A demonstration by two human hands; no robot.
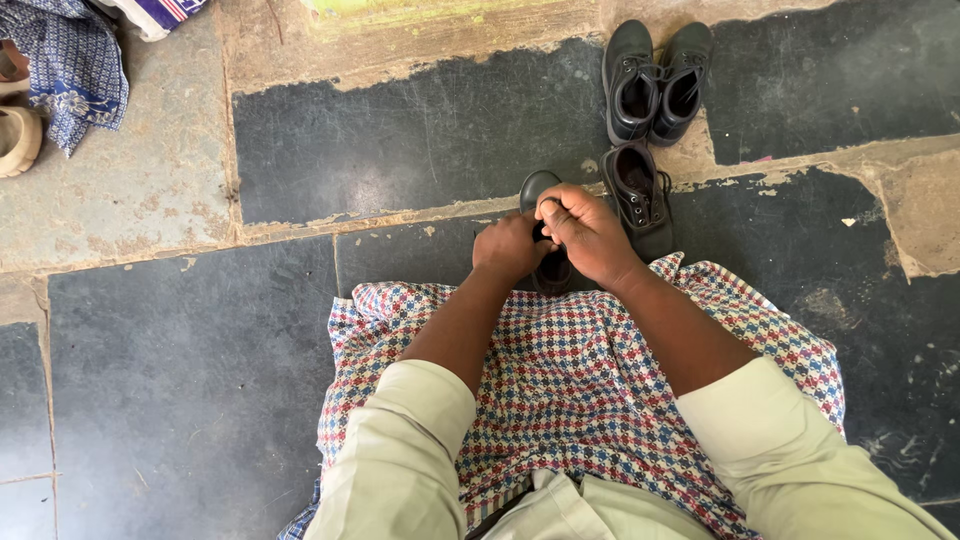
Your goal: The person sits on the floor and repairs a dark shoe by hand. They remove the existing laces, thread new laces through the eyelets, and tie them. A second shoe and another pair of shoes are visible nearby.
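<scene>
A black shoe (pixel 545 230) stands on the stone floor (pixel 180 380) before the checked cloth (pixel 580 380), steadied by the left hand (pixel 510 247) while the right hand (pixel 588 235) clenches over its opening. Another shoe (pixel 640 195) lies just beside; a pair (pixel 655 80) sits beyond.

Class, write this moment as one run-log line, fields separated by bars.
left hand on black shoe | right hand gripping same shoe | second shoe beside | pair of shoes beyond | stone floor
</scene>
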